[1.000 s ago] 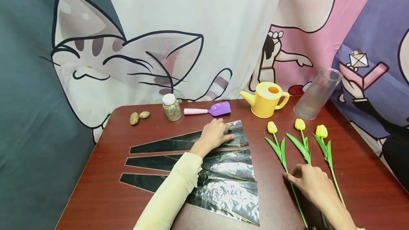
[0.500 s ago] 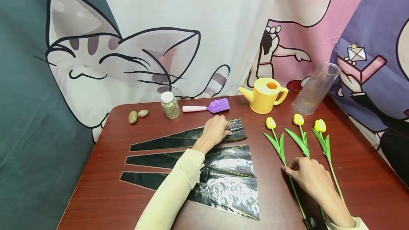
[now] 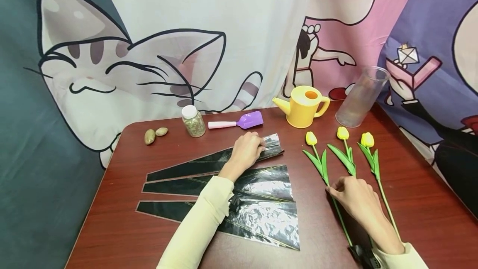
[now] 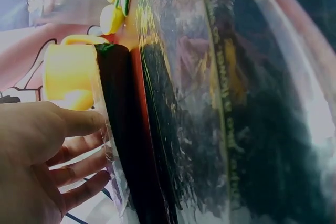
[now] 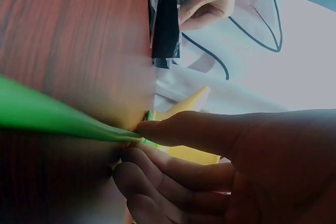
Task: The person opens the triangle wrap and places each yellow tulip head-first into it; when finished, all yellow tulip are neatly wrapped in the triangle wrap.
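Note:
Three tapered sleeves of black and clear plastic lie in a row on the table in the head view. My left hand (image 3: 244,152) pinches the farthest plastic sleeve (image 3: 203,162) near its wide right end, whose near edge is raised. The left wrist view shows thumb and fingers (image 4: 84,123) at the sleeve's clear edge. Closer in lie the middle sleeve (image 3: 270,179) and the nearest sleeve (image 3: 267,223). On the right, my right hand (image 3: 356,198) pinches the stem of the leftmost yellow tulip (image 3: 318,164), which lies on the table. The right wrist view shows its green stem (image 5: 68,121) at the fingertips.
Two other tulips lie to the right, a middle tulip (image 3: 345,155) and a right tulip (image 3: 369,157). Along the back stand a jar (image 3: 194,123), a purple scoop (image 3: 248,120), a yellow watering can (image 3: 302,109) and a clear vase (image 3: 358,101). Two stones (image 3: 150,137) lie back left.
The wide end of the farthest sleeve has risen and bent at its near edge in my left hand. My right hand stays at the leftmost tulip's stem. The head view has shifted slightly.

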Motion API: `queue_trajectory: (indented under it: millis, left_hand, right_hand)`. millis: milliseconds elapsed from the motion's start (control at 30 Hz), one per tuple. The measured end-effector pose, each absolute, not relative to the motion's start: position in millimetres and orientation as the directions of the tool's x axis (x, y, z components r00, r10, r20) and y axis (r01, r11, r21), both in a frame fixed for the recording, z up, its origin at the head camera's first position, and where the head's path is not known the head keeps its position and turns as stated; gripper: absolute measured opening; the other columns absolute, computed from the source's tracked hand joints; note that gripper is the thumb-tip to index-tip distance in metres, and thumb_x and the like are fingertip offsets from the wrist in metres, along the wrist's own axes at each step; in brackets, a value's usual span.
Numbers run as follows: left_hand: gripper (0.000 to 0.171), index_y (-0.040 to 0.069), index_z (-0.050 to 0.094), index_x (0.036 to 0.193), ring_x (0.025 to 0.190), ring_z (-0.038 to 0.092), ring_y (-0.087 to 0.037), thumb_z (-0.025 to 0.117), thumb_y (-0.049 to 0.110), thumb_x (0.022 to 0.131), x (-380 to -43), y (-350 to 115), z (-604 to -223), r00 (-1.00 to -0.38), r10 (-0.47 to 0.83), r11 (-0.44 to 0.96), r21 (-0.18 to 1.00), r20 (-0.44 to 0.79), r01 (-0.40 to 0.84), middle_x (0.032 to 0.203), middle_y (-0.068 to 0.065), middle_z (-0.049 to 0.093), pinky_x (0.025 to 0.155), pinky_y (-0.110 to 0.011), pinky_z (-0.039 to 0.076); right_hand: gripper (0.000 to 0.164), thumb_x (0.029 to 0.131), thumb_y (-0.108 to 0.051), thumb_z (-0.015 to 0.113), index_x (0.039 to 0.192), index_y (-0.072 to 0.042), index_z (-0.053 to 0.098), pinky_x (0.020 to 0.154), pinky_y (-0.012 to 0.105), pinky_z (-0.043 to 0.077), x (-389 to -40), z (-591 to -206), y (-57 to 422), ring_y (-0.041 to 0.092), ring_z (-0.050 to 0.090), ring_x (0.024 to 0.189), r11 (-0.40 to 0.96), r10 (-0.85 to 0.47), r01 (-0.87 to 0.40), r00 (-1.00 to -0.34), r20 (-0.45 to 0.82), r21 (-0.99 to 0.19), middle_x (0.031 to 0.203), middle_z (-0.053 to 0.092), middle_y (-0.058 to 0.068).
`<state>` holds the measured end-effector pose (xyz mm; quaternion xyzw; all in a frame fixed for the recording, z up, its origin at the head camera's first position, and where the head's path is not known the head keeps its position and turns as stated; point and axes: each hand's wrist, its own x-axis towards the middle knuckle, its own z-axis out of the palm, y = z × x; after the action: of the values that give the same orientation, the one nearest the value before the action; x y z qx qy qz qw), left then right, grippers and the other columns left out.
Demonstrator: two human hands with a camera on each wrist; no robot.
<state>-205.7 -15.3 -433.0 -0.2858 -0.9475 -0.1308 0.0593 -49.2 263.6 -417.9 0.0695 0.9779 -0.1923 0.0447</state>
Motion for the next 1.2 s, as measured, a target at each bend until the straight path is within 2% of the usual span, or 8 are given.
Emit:
queue_trajectory:
  millis: [300,567,733,867,1000,1067,1133,1200]
  left_hand:
    - [0.008,0.021,0.079,0.095,0.092,0.061,-0.017,0.073,0.022,0.090,-203.0,-17.1,-430.1,-0.833,0.524,0.797,0.243,0.178,0.553,0.090,0.005,0.063,0.079,-0.034,0.051]
    - [0.006,0.022,0.078,0.092,0.091,0.061,-0.017,0.074,0.022,0.089,-202.7,-17.3,-426.1,-0.825,0.534,0.794,0.226,0.184,0.564,0.090,0.005,0.063,0.077,-0.034,0.052]
    - [0.005,0.022,0.078,0.091,0.090,0.062,-0.017,0.074,0.022,0.088,-204.0,-16.2,-425.1,-0.824,0.536,0.794,0.223,0.183,0.566,0.089,0.005,0.063,0.075,-0.035,0.052]
    - [0.006,0.022,0.078,0.093,0.091,0.062,-0.017,0.073,0.021,0.090,-204.3,-15.2,-425.6,-0.824,0.540,0.793,0.225,0.169,0.566,0.090,0.005,0.063,0.075,-0.035,0.053]
    - [0.008,0.021,0.078,0.093,0.090,0.062,-0.017,0.070,0.019,0.091,-204.0,-15.1,-424.3,-0.825,0.542,0.789,0.241,0.163,0.566,0.090,0.005,0.063,0.075,-0.035,0.053]
    - [0.009,0.021,0.077,0.093,0.090,0.063,-0.017,0.070,0.018,0.091,-204.0,-15.5,-423.0,-0.827,0.539,0.787,0.252,0.160,0.562,0.091,0.004,0.063,0.074,-0.035,0.053]
    - [0.008,0.021,0.077,0.093,0.091,0.063,-0.017,0.069,0.018,0.091,-204.1,-16.0,-422.0,-0.829,0.537,0.788,0.260,0.154,0.558,0.091,0.004,0.063,0.074,-0.035,0.053]
    - [0.009,0.020,0.077,0.095,0.091,0.062,-0.016,0.069,0.017,0.092,-204.2,-16.3,-421.4,-0.831,0.537,0.787,0.268,0.147,0.556,0.091,0.004,0.063,0.075,-0.035,0.053]
  right_hand:
    - [0.018,0.082,-0.030,0.075,0.073,-0.015,0.072,0.046,0.038,0.036,-50.4,-422.7,261.5,0.017,0.048,0.051,0.908,0.103,0.117,-0.993,-0.057,-0.402,0.058,0.056,-0.006]
    - [0.014,0.078,-0.020,0.077,0.068,-0.014,0.070,0.051,0.040,0.040,-47.6,-419.0,262.6,0.015,0.052,0.050,0.894,0.109,0.048,-0.988,0.112,-0.445,0.055,0.058,-0.008]
    - [0.012,0.079,-0.021,0.077,0.070,-0.016,0.070,0.050,0.036,0.038,-45.6,-411.7,262.6,0.011,0.052,0.047,0.887,0.118,0.024,-0.977,0.176,-0.461,0.055,0.059,-0.010]
    - [0.011,0.084,-0.023,0.074,0.079,-0.014,0.073,0.050,0.032,0.041,-46.1,-402.9,265.2,0.010,0.056,0.045,0.831,0.155,0.055,-0.979,0.135,-0.553,0.058,0.063,-0.008]
    - [0.027,0.089,-0.028,0.074,0.097,-0.003,0.074,0.051,0.031,0.053,-51.8,-393.7,270.2,0.016,0.063,0.049,0.593,0.198,0.125,-0.980,-0.007,-0.795,0.070,0.070,0.003]
    - [0.030,0.089,-0.025,0.074,0.102,0.002,0.073,0.051,0.033,0.055,-57.0,-390.0,272.3,0.019,0.067,0.053,0.361,0.197,0.159,-0.976,-0.091,-0.919,0.077,0.073,0.006]
    - [0.024,0.089,-0.019,0.074,0.101,0.002,0.073,0.054,0.033,0.057,-62.8,-387.0,273.7,0.019,0.069,0.058,0.119,0.182,0.161,-0.974,-0.138,-0.980,0.083,0.074,0.006]
    - [0.014,0.090,-0.012,0.072,0.096,0.000,0.075,0.058,0.032,0.057,-67.8,-383.9,274.7,0.019,0.071,0.063,-0.091,0.168,0.154,-0.972,-0.167,-0.984,0.085,0.074,0.007]
